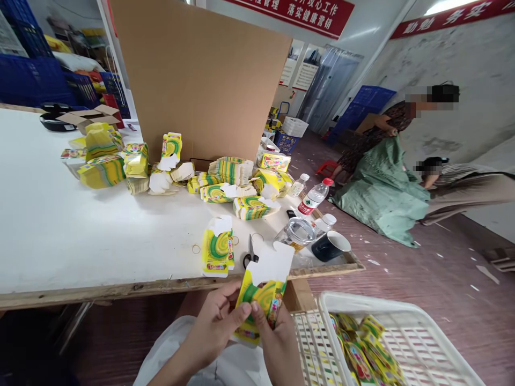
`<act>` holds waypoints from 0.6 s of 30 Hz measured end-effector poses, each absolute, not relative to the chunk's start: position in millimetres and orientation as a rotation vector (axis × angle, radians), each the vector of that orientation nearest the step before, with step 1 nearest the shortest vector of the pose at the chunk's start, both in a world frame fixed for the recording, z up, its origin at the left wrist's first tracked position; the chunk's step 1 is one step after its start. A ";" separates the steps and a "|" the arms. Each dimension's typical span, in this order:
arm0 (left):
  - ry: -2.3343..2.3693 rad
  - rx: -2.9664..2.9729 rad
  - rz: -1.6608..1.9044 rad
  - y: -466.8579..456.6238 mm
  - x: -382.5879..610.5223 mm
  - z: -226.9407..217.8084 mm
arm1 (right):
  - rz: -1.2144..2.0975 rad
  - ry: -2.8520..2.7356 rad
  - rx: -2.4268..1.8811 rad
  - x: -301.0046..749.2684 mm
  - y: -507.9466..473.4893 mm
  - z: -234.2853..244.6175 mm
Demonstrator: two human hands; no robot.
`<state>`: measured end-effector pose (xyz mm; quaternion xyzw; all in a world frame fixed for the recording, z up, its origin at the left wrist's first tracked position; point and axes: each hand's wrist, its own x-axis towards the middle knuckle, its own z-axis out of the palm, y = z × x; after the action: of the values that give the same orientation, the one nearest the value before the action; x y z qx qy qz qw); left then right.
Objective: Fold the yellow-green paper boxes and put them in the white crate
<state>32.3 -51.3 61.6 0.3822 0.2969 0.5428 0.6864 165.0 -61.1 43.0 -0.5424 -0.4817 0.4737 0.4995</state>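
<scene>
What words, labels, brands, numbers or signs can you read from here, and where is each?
"攻心工作": upper red banner, partly cut off
"管理 落实健康营销": same banner, second line
"勤勉 务实": right-hand red banner
Too small or blurred: held carton, red-capped bottle's label, wall posters.

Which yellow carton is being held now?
The carton between the left hand and the right hand; the others lie on the table or in the white basket.

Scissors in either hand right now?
No, the left hand and right hand both hold a yellow carton, while the scissors lie on the white table.
</scene>
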 end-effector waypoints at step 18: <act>0.789 0.682 0.980 -51.2 14.4 47.5 | 0.545 -1.766 -1.207 183.6 -49.0 55.2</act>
<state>14.4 -51.2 47.5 0.3126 0.3616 0.4491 0.7549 183.6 -49.0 55.2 -0.4884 -0.7142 0.2206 0.4503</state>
